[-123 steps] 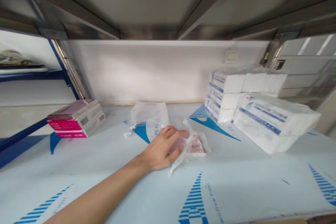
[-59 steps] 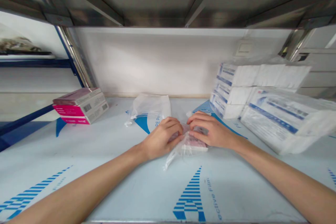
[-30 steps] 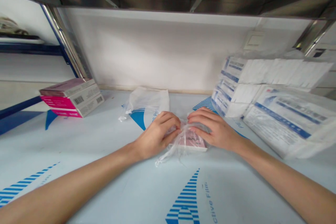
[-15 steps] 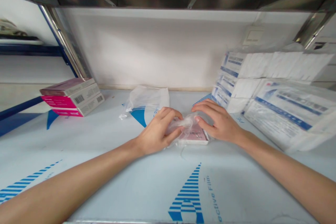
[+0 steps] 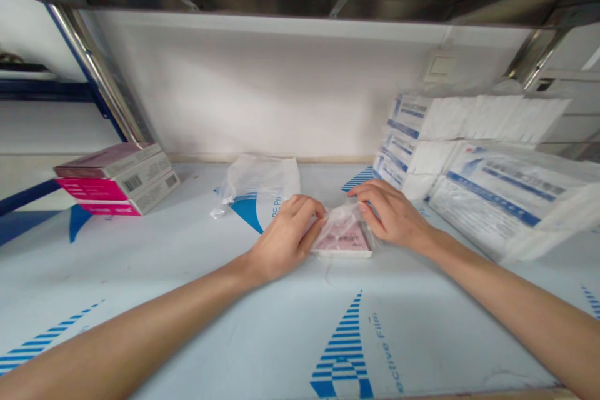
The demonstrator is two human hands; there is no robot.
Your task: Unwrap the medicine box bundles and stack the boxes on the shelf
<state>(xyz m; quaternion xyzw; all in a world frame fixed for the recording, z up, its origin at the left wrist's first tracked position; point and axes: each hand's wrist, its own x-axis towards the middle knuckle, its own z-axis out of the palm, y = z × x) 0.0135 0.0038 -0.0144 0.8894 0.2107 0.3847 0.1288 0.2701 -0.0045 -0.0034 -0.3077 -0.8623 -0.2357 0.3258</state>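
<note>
A flat pink cardboard box (image 5: 347,245) seems to be in a thin clear plastic bag (image 5: 344,215) on the pale blue film-covered shelf (image 5: 225,331), between the bare left hand (image 5: 285,237) and bare right hand (image 5: 391,215); a crumpled see-through plastic bag (image 5: 262,175) lies behind; stacked pink-and-white cardboard boxes (image 5: 115,178) sit left; white plastic-wrapped packs (image 5: 497,197) sit right.

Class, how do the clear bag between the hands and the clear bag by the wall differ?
The near bag covers part of a pink box; through the far bag, blue print on the sheet shows.
The left hand and right hand are at the near bag; neither touches the far bag.
The near bag is gathered up, while the far bag lies spread out.
Both are see-through.
</note>
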